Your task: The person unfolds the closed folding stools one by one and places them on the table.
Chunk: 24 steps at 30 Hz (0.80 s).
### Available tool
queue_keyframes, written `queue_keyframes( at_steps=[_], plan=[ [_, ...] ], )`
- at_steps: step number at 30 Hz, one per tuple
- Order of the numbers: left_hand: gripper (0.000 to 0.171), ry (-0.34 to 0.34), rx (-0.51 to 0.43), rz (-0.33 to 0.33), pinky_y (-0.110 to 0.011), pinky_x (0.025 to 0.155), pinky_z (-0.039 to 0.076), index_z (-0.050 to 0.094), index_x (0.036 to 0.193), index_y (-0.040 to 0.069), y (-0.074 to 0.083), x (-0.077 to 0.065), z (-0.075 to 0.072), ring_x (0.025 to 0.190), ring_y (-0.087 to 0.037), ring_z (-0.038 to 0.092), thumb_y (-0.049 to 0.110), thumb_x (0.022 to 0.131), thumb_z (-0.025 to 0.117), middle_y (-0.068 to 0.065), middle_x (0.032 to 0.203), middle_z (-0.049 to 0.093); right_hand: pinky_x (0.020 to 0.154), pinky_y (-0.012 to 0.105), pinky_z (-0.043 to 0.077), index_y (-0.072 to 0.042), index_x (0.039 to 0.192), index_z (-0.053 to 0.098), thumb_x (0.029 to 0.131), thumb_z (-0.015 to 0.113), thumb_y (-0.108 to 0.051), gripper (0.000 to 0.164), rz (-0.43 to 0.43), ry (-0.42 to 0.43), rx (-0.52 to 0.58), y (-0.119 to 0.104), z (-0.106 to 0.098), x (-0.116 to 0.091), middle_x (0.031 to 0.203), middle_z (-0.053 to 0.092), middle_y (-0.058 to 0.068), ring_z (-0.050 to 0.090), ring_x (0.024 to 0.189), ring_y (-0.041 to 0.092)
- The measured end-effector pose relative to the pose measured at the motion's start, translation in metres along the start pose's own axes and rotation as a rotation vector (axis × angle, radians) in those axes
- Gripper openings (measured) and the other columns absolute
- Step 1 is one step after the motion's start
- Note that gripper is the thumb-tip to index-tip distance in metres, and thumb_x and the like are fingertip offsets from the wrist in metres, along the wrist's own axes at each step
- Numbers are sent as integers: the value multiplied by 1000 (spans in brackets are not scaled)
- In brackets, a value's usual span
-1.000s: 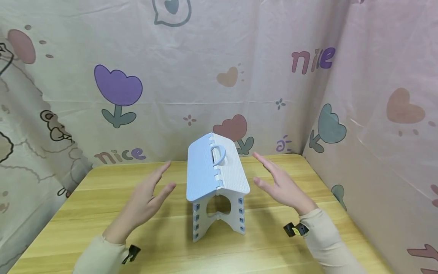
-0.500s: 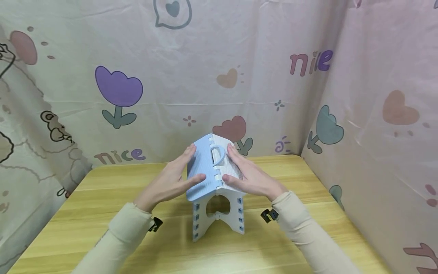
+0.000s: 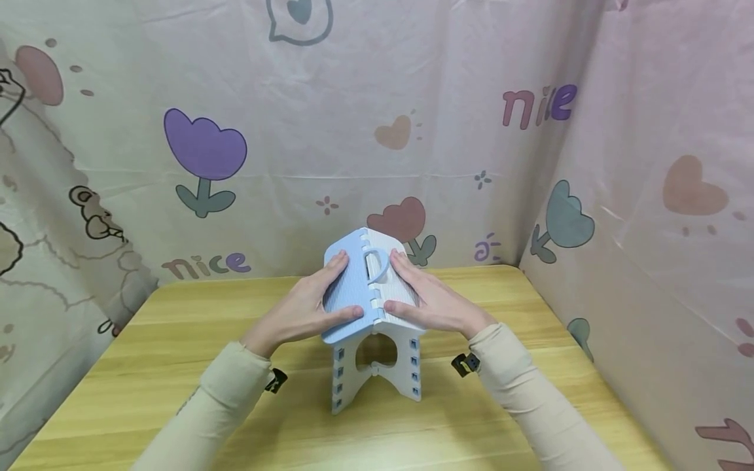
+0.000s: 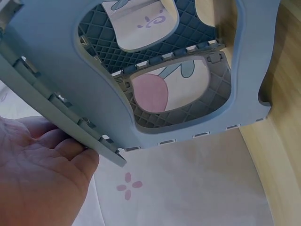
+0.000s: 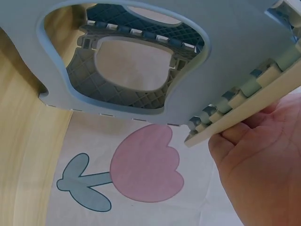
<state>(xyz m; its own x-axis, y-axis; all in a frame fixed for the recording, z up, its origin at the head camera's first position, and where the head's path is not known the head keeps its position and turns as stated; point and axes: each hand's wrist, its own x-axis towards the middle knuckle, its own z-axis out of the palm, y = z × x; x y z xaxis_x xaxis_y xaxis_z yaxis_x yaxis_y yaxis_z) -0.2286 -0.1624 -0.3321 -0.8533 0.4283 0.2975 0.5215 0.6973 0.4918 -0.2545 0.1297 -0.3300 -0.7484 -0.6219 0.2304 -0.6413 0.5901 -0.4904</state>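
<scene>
A folding step stool (image 3: 357, 284) stands on its legs, half folded, its top peaked like a roof. Its left top panel is light blue and its right one white, with a loop handle (image 3: 385, 267) sticking up at the hinged ridge. On the blue panel rests my left hand (image 3: 302, 309), thumb and fingers spread flat. My right hand (image 3: 440, 303) lies the same way across the white panel. From below, the left wrist view shows the left palm (image 4: 42, 174) against the panel's outer face; the right palm (image 5: 263, 165) presses its panel likewise. Neither hand curls round an edge.
The stool stands on a wood-grain table (image 3: 194, 327). A printed curtain (image 3: 294, 131) hangs behind it and along both sides. Each wrist carries a small black device, one at the left cuff (image 3: 275, 380) and one at the right cuff (image 3: 465, 364).
Both hands have come inward from either side of the stool and now rest on its sloping panels. Over the last half second the left hand slid slightly farther onto the blue panel.
</scene>
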Motion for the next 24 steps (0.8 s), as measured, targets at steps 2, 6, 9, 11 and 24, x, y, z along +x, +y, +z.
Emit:
queue_keyframes(
  at_steps=[2,6,9,11,24],
  plan=[
    [107,0,3,3,-58,131,36,22,172,11,0,0,0,164,-36,30,64,93,73,-8,180,19,136,56,22,-14,173,12,96,47,-83,109,-1,-7,1,0,-1,0,182,7,7,14,168,28],
    [107,-5,-2,5,-58,131,35,22,172,11,-1,-1,0,164,-36,29,62,93,74,-8,180,19,136,56,22,-14,173,13,97,50,-80,107,2,-18,10,0,-2,-1,183,7,5,14,168,29],
    [107,-5,-13,5,-58,132,34,23,171,11,-1,0,-1,164,-35,28,61,92,75,-8,180,18,136,57,22,-15,173,13,97,51,-79,107,5,-18,14,1,-2,-1,183,7,5,14,168,29],
    [107,-6,-18,5,-58,132,33,24,171,11,-1,0,0,164,-35,27,60,92,76,-8,180,18,136,57,23,-15,173,13,97,51,-80,107,8,-17,13,2,-1,-1,183,6,4,14,168,29],
    [107,-5,15,10,-60,130,35,34,168,7,-4,2,-6,163,-38,31,60,88,82,-13,177,27,137,53,22,-15,173,18,96,64,-70,105,33,-16,-21,-1,-2,3,182,11,0,14,169,25]
  ],
)
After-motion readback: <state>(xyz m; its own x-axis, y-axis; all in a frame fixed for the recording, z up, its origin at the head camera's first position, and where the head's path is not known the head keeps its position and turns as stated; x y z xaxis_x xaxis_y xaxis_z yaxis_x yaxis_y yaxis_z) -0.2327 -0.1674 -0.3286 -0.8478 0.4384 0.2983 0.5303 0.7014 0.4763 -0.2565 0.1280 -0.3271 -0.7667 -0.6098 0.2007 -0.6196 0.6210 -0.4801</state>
